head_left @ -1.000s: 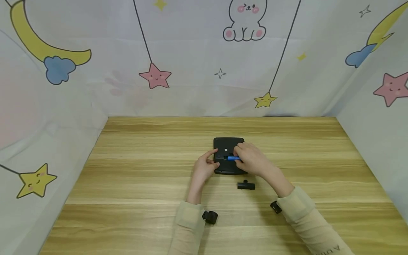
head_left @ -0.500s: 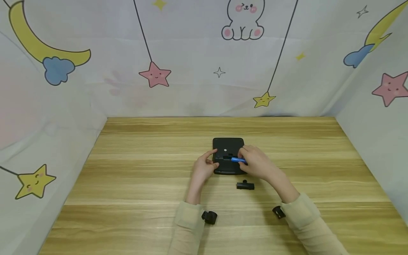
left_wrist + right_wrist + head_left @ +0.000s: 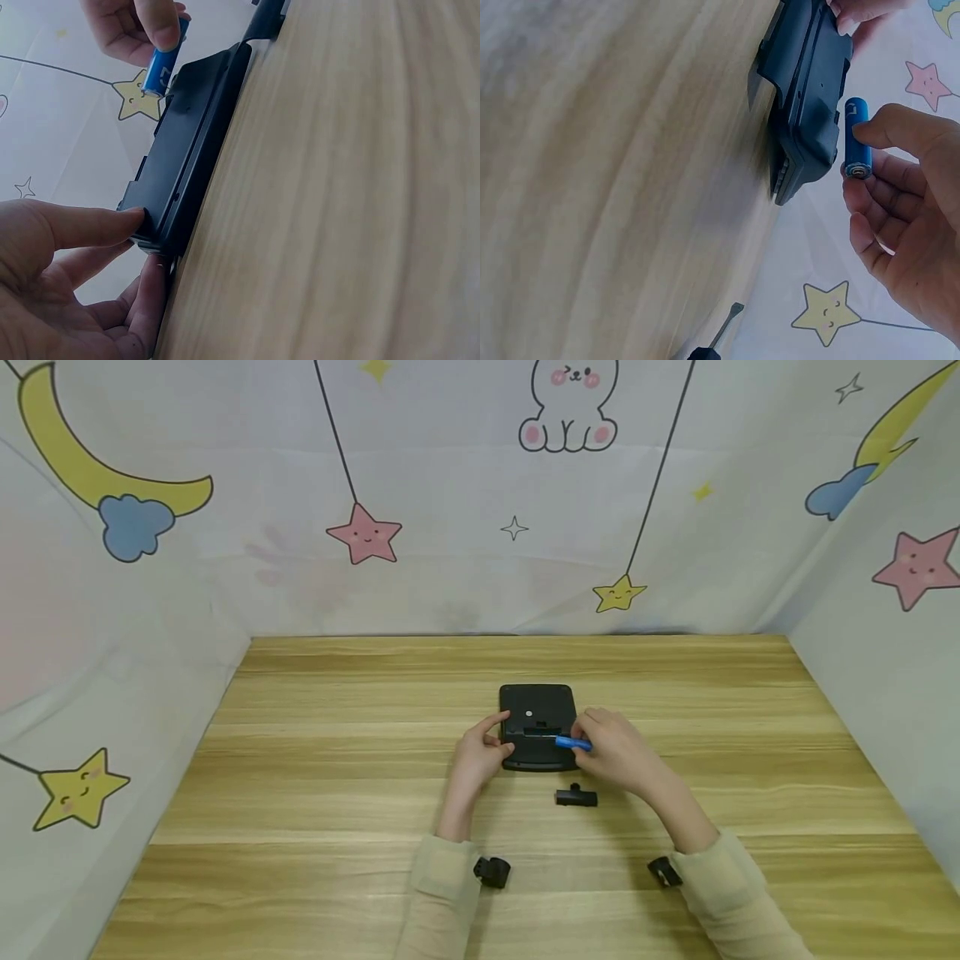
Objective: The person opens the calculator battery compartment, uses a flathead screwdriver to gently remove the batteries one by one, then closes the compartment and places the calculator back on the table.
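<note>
The person's right hand pinches a blue cylindrical battery between thumb and fingers. The left hand grips the left edge of a flat, black, rectangular plastic device with rounded corners, thumb and fingers spread slightly apart along it. The device lies on the tabletop, its long uncovered slot facing up. The battery is raised over the device's right side, tilted slightly, its left end close to the slot's right end; contact between the 2 cannot be confirmed from these angles. A small, round white spot sits above the slot. Nearer the person, just apart from the device, lies 1 small black plastic piece with a short tab. The right wrist view also records 1 screwdriver with a flat metal blade and a dark handle, partly cut off by the frame. Both forearms wear cream sleeves, each with 1 black wrist unit. The tabletop is wood-grained; behind it hangs a white fabric backdrop printed with stars, moons and clouds.
</note>
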`<state>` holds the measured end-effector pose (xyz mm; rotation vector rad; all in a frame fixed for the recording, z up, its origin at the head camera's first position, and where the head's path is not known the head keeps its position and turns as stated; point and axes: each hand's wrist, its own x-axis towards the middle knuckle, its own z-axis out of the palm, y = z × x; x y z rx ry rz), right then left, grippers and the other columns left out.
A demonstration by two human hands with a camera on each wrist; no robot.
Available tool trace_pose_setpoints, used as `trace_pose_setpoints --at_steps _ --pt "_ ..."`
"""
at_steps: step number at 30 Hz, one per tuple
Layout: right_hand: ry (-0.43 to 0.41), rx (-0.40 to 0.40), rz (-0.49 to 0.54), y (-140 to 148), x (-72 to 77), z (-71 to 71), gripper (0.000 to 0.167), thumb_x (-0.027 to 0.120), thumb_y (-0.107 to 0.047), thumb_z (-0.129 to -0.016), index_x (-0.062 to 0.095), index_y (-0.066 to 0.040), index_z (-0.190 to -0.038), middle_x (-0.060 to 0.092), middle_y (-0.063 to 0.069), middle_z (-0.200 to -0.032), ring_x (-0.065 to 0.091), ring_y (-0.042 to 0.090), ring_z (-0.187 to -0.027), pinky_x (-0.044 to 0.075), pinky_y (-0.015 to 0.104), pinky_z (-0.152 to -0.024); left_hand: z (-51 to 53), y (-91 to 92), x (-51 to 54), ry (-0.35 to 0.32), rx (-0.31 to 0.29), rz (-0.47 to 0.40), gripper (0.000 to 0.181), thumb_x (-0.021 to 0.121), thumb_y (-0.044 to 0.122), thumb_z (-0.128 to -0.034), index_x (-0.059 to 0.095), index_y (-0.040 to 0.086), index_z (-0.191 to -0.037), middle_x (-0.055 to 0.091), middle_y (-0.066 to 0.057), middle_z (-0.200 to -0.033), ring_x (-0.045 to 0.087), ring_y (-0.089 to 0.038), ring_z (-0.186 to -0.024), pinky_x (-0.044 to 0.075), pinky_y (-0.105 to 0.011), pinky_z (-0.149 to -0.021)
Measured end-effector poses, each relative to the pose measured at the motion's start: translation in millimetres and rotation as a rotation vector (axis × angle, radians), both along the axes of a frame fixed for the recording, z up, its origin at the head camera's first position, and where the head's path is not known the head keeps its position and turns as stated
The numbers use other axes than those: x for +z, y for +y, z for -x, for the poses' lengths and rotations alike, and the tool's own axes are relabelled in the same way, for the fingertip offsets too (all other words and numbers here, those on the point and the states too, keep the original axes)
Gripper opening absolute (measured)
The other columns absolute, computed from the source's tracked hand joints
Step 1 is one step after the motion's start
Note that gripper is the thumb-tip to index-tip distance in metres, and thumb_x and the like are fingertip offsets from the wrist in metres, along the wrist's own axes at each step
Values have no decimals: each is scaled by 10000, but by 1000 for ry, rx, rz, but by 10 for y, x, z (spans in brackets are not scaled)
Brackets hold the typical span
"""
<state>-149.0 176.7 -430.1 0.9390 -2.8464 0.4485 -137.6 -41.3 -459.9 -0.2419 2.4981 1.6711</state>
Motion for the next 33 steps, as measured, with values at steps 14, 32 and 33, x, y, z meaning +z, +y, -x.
trace_pose_setpoints --at_steps 14,32,33 --pt "-40 -103 47 80 1 -108 106 710 -85 -781 644 -69 -863 594 0 -784 503 121 -696 451 316 -668 43 -36 12 -15 0 -11 518 691 39 -832 604 201 -1316 560 -62 -842 480 -146 -677 399 -222 -553" --pt "-76 -169 33 235 -56 -227 107 717 -70 -773 641 -77 -849 581 -17 -754 464 89 -655 408 262 -624 50 -44 15 -24 2 -16 514 687 37 -838 604 212 -1315 551 -53 -815 469 -140 -645 391 -219 -534" --pt "-80 -171 35 241 -54 -230 108 717 -68 -772 642 -76 -850 582 -16 -755 468 90 -655 411 262 -623 51 -43 15 -23 0 -14 513 687 41 -839 604 213 -1315 552 -53 -818 469 -140 -646 391 -219 -535"
